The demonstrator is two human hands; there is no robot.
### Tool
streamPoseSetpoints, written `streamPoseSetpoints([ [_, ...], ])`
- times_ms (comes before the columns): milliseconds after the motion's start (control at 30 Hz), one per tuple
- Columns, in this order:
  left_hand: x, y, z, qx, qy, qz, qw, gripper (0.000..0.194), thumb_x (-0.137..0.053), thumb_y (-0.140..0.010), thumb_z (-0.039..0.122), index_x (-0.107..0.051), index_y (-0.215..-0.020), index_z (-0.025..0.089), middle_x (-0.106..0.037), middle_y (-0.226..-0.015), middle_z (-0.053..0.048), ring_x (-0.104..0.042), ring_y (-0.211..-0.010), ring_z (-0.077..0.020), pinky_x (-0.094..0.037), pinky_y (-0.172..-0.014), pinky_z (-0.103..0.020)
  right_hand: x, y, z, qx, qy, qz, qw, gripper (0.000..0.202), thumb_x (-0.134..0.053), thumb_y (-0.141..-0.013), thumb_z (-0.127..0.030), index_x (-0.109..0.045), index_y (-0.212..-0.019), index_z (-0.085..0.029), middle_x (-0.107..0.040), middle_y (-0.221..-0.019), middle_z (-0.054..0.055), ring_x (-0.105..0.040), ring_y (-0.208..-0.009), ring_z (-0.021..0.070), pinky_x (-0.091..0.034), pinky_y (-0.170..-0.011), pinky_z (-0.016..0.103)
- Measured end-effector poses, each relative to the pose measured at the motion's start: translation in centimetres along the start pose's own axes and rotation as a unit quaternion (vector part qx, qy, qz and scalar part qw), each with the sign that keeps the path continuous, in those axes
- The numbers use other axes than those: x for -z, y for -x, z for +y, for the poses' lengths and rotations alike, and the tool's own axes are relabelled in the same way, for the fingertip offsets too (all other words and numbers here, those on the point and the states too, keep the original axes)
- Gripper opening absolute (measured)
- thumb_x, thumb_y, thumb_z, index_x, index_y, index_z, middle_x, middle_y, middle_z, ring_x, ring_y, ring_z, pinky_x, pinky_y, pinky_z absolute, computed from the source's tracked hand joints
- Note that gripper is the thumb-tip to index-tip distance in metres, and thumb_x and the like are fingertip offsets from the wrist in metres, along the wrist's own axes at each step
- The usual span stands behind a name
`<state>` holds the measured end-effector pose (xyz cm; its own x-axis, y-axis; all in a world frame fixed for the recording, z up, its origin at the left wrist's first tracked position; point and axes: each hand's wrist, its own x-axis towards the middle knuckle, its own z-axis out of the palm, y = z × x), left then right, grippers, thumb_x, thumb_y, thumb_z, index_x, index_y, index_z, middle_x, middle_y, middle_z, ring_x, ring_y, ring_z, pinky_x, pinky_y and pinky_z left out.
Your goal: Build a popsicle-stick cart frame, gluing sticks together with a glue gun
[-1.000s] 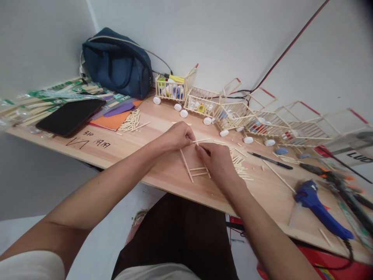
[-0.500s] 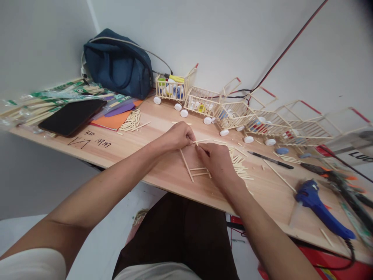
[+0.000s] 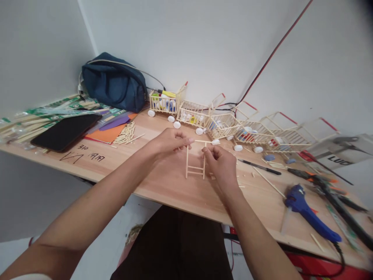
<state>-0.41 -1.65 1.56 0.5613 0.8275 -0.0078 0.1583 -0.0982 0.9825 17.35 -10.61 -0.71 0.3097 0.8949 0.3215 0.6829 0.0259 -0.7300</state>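
Note:
A small ladder-like frame of thin wooden sticks is held between my two hands over the wooden table. Its two long sides run toward me, joined by short rungs at the near end and one stick across the far end. My left hand pinches the far left corner between thumb and fingertips. The right side stick is gripped by my right hand, near its upper part. Loose short sticks lie partly hidden behind my right hand.
Toy carts made of sticks with white wheels line the back. On the right lie a blue glue gun, a black pen and pliers. A phone, cut stick pile, bagged sticks and blue bag occupy the left.
The stick frame has turned and come up facing me, so its rungs now look level. My right hand has shifted slightly right and down its side stick. The camera view has tilted upward.

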Motion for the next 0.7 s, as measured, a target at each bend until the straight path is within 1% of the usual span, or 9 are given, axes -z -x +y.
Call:
streamPoseSetpoints([
  [100,-0.7,0.3,0.1,0.030,0.047,-0.034,0.998,0.024,-0.079,-0.067,0.027,-0.069,-0.080,0.009,-0.072,-0.077,-0.006,-0.048,-0.055,-0.0058,-0.034,-0.052,-0.019,0.1,-0.1,-0.3,-0.003,-0.012,0.015,1.000,0.026,-0.055,-0.086,-0.036,-0.066,-0.069,-0.019,-0.066,-0.063,0.001,-0.053,-0.055,0.0145,-0.037,-0.059,0.027],
  [200,-1.1,0.4,0.1,0.036,0.050,-0.020,0.998,0.019,-0.077,-0.070,0.028,-0.071,-0.073,0.009,-0.069,-0.067,-0.004,-0.042,-0.050,-0.0048,-0.030,-0.049,-0.020,0.2,-0.1,0.0,-0.003,-0.013,0.006,1.000,0.028,-0.056,-0.087,-0.039,-0.068,-0.071,-0.019,-0.067,-0.063,0.001,-0.055,-0.055,0.0150,-0.038,-0.060,0.027],
  [267,-1.1,0.3,0.1,0.030,0.044,-0.009,0.999,0.021,-0.073,-0.074,0.029,-0.071,-0.068,0.009,-0.064,-0.059,-0.003,-0.038,-0.048,-0.0047,-0.028,-0.048,-0.020,0.4,-0.1,0.3,0.012,0.015,-0.003,1.000,0.031,-0.055,-0.088,-0.041,-0.069,-0.072,-0.019,-0.067,-0.063,0.001,-0.057,-0.058,0.0157,-0.039,-0.062,0.027],
  [333,-1.0,0.3,0.1,0.021,0.033,0.003,0.999,0.024,-0.070,-0.078,0.029,-0.071,-0.066,0.009,-0.063,-0.059,-0.003,-0.037,-0.048,-0.0047,-0.027,-0.048,-0.021,1.1,0.1,0.5,0.043,0.061,0.009,0.997,0.035,-0.053,-0.090,-0.044,-0.069,-0.070,-0.020,-0.066,-0.061,0.001,-0.057,-0.058,0.0159,-0.038,-0.063,0.028],
  [433,-0.9,0.3,0.0,0.003,0.002,0.015,1.000,0.026,-0.066,-0.080,0.029,-0.069,-0.064,0.009,-0.068,-0.070,-0.006,-0.037,-0.049,-0.0047,-0.027,-0.049,-0.021,2.6,0.1,0.3,0.117,0.130,0.083,0.981,0.038,-0.049,-0.095,-0.044,-0.068,-0.073,-0.020,-0.066,-0.064,0.002,-0.057,-0.059,0.0159,-0.038,-0.064,0.028],
  [500,-1.0,0.3,-0.2,-0.008,-0.032,0.013,0.999,0.028,-0.064,-0.081,0.031,-0.069,-0.064,0.009,-0.068,-0.072,-0.006,-0.038,-0.050,-0.0052,-0.026,-0.049,-0.021,3.6,-0.4,-0.1,0.185,0.164,0.120,0.961,0.033,-0.047,-0.096,-0.039,-0.069,-0.083,-0.019,-0.070,-0.077,0.006,-0.061,-0.074,0.0191,-0.041,-0.073,0.030],
  [533,-1.0,0.3,-0.2,-0.015,-0.049,0.009,0.999,0.029,-0.063,-0.082,0.033,-0.069,-0.064,0.010,-0.068,-0.071,-0.005,-0.038,-0.049,-0.0055,-0.026,-0.049,-0.021,4.0,-0.8,-0.3,0.218,0.176,0.114,0.953,0.031,-0.046,-0.097,-0.037,-0.070,-0.088,-0.019,-0.072,-0.086,0.008,-0.063,-0.084,0.0212,-0.041,-0.080,0.032],
  [600,-1.2,0.1,-0.4,-0.035,-0.078,0.000,0.996,0.032,-0.062,-0.082,0.035,-0.068,-0.063,0.011,-0.066,-0.069,-0.004,-0.038,-0.049,-0.0063,-0.026,-0.049,-0.022,4.5,-1.7,-0.5,0.264,0.188,0.066,0.944,0.030,-0.044,-0.098,-0.034,-0.070,-0.096,-0.019,-0.073,-0.098,0.009,-0.063,-0.096,0.0232,-0.040,-0.087,0.034],
  [700,-1.5,-0.1,-0.8,-0.069,-0.104,-0.002,0.992,0.033,-0.060,-0.083,0.036,-0.067,-0.061,0.012,-0.063,-0.064,-0.003,-0.042,-0.051,-0.0079,-0.028,-0.052,-0.023,4.3,-3.0,-0.4,0.277,0.206,-0.016,0.939,0.032,-0.043,-0.098,-0.034,-0.072,-0.094,-0.020,-0.074,-0.094,0.008,-0.064,-0.090,0.0227,-0.040,-0.081,0.033],
])
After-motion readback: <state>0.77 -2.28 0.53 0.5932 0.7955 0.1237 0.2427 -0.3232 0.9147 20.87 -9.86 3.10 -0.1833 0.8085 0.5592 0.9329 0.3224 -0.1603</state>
